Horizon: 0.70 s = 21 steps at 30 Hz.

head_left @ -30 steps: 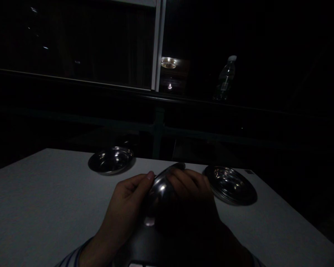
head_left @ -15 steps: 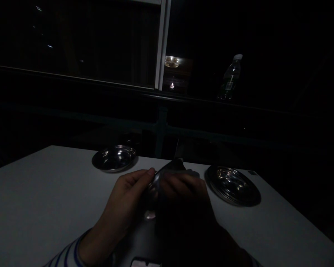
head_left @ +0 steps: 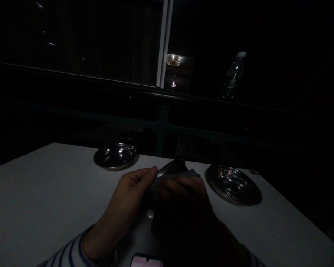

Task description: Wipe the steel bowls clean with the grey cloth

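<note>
Over the white table (head_left: 58, 193), my left hand (head_left: 128, 196) pinches the left edge of a shiny metal dish (head_left: 171, 168), its thumb on the rim. The dish is tilted, and most of it hides behind my hands. My right hand (head_left: 187, 200) lies in deep shadow against the dish, fingers curled over a greyish cloth (head_left: 194, 173) that shows above the knuckles. Beyond my left hand sits a single shallow metal dish (head_left: 115, 156). To the right of my right hand rests a stack of similar metal dishes (head_left: 233, 185).
A phone (head_left: 146, 261) with a lit screen lies at the near edge, below my hands. On a dark ledge at the back right stands a clear plastic bottle (head_left: 234, 76) with a white cap. A window frame (head_left: 164, 44) rises behind the table. The room is very dark.
My right hand has shifted slightly against the dish, and more of the dish's upper rim shows. My left hand keeps its grip. The view has moved a little.
</note>
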{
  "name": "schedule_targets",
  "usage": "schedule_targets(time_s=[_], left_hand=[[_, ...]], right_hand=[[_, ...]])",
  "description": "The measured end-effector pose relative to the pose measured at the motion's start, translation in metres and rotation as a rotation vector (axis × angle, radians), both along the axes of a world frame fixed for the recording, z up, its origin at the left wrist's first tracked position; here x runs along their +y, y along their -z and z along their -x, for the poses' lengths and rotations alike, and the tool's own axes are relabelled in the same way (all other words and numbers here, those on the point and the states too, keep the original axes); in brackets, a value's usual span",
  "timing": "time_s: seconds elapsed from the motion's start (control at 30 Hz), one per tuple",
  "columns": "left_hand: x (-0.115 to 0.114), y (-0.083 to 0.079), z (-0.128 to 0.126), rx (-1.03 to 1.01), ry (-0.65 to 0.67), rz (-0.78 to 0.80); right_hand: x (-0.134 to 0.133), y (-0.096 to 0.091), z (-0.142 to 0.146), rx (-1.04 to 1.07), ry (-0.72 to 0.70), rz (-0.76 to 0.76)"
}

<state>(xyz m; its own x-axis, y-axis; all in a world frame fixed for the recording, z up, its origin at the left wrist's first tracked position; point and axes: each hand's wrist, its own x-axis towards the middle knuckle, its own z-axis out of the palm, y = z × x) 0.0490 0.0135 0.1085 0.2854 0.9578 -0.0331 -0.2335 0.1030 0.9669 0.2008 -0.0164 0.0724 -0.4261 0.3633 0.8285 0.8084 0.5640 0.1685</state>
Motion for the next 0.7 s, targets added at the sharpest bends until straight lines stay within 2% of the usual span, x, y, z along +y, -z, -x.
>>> schedule_targets(time_s=[0.2, 0.4, 0.5, 0.6, 0.7], left_hand=[[0.001, -0.006, 0.002, -0.034, -0.028, -0.002], [0.003, -0.008, 0.007, -0.039, -0.063, 0.014], [0.003, -0.007, 0.005, -0.046, -0.086, 0.009], [0.002, -0.006, 0.003, -0.056, -0.092, 0.011], [0.002, -0.005, 0.004, -0.042, -0.099, 0.000]], right_hand=[[0.016, -0.001, -0.025, 0.202, 0.041, 0.061], [0.017, -0.003, -0.030, 0.415, 0.022, 0.107], [0.013, -0.002, -0.023, 0.351, 0.024, 0.030], [0.005, 0.002, -0.007, 0.144, 0.002, -0.124], [0.001, 0.006, 0.001, 0.013, -0.044, -0.113]])
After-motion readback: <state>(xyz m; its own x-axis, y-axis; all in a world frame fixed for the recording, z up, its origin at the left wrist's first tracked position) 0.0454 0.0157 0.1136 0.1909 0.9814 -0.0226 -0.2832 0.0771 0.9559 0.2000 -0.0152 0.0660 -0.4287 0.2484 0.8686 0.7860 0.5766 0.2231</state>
